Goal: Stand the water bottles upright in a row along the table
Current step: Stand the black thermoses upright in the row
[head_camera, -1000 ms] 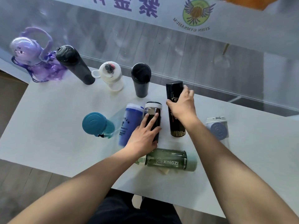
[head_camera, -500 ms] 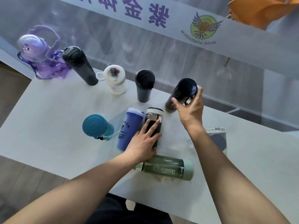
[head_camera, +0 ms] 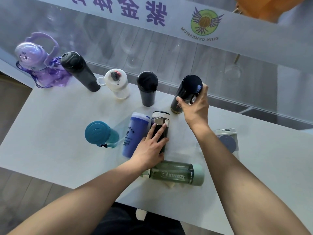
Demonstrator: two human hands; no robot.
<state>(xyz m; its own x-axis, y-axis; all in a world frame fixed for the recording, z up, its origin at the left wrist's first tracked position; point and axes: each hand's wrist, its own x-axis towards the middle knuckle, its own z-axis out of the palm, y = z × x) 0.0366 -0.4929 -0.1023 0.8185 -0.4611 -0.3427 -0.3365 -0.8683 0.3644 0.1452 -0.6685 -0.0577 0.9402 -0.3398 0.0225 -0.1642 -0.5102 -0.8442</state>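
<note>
Along the far edge of the white table (head_camera: 55, 150) stand a purple bottle (head_camera: 35, 65), a tall dark grey bottle (head_camera: 79, 72), a white bottle (head_camera: 117, 83) and a black tumbler (head_camera: 147, 88). My right hand (head_camera: 194, 106) grips a glossy black bottle (head_camera: 186, 92), upright at the right end of that row. My left hand (head_camera: 149, 149) lies on a dark bottle with a white cap (head_camera: 160, 121), which lies flat. Beside it lie a blue bottle (head_camera: 133, 133) and a teal-lidded bottle (head_camera: 100, 134). A green bottle (head_camera: 176, 173) lies nearer me.
A glass wall (head_camera: 186, 53) with a printed white band runs right behind the table's far edge. A square clear bottle with a grey lid (head_camera: 227, 141) stands at the right, partly behind my right forearm. The floor (head_camera: 20, 200) lies beyond the near edge.
My right hand lifted the glossy black bottle from lying flat, tipped it up and set it standing to the right of the black tumbler. My left hand stayed on the white-capped bottle.
</note>
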